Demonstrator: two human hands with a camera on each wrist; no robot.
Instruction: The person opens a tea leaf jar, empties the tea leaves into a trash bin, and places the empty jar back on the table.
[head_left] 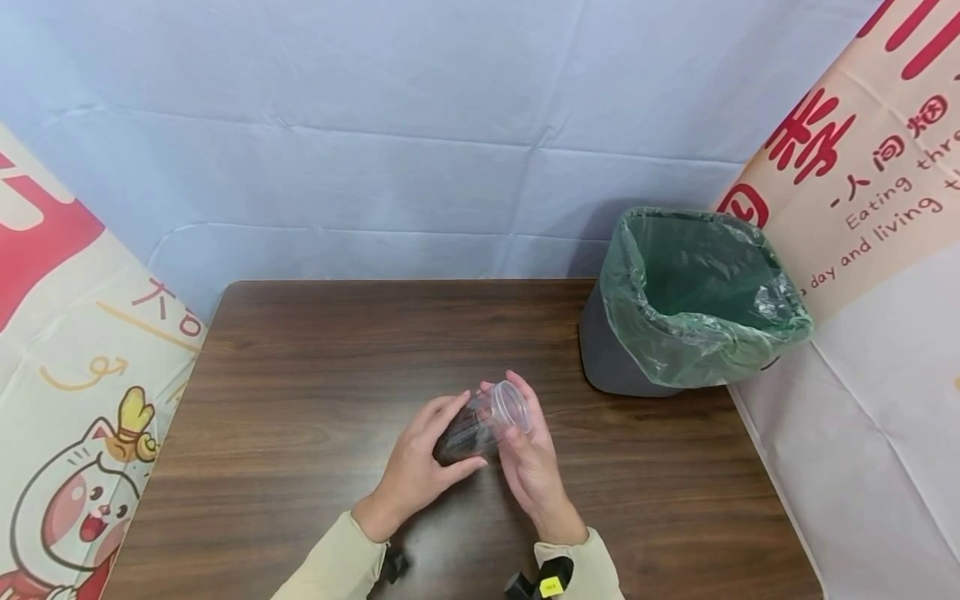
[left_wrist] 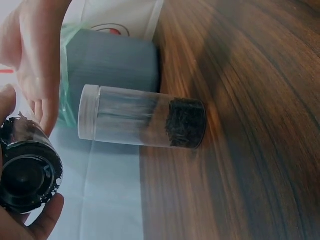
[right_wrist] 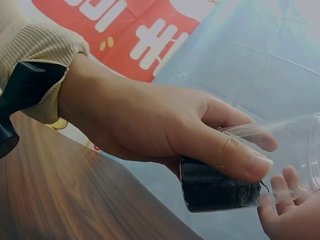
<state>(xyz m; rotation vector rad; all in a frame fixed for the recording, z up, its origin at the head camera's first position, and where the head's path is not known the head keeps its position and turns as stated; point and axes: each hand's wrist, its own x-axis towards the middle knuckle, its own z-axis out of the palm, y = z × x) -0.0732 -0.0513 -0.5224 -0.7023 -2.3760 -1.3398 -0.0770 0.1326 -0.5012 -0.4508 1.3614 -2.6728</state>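
Both hands hold a clear plastic jar [head_left: 486, 423] tilted above the table, its ringed end up toward the right. My left hand [head_left: 415, 468] grips the lower end, thumb and fingers around the dark contents. My right hand [head_left: 534, 471] holds the ringed end, thumb on the near side and fingers behind. Whether a lid is on it I cannot tell. In the right wrist view the dark, shredded-looking contents lie at the jar's base [right_wrist: 215, 190]. A second clear jar [left_wrist: 125, 117], lidded and with dark contents at its bottom, stands upright on the table in the left wrist view; I cannot make it out in the head view.
A grey bin [head_left: 615, 350] lined with a green bag [head_left: 705, 350] stands at the table's back right. The brown wooden table [head_left: 315, 367] meets a pale cloth backdrop [head_left: 375, 167] behind and printed cloth banners [head_left: 877, 192] on both sides.
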